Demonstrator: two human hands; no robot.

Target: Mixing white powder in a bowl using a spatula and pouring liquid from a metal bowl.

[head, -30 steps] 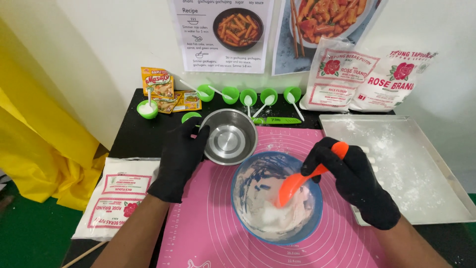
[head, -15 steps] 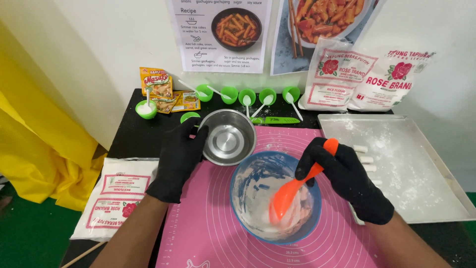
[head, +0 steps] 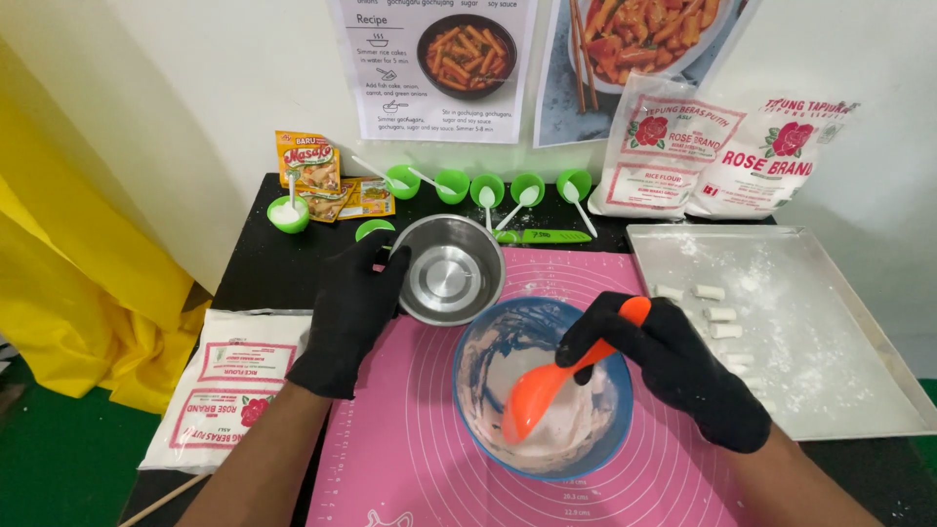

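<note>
Both my hands wear black gloves. My right hand (head: 664, 366) grips an orange spatula (head: 547, 385) whose blade dips into white batter in a blue bowl (head: 478, 337) on a pink silicone mat (head: 410, 459). My left hand (head: 351, 307) rests against the left rim of an empty steel bowl (head: 449, 273) that stands just behind the blue bowl.
A floured metal tray (head: 830, 332) with several small white dough pieces lies to the right. Small green cups with white spoons (head: 488, 190), seasoning packets (head: 312, 166), a green knife (head: 547, 236) and two flour bags (head: 722, 156) line the back. Another flour bag (head: 234, 385) lies at left.
My right hand has swept the spatula leftward through the batter, from the bowl's right side toward its middle. More dough pieces on the tray are uncovered. My left hand stays on the steel bowl.
</note>
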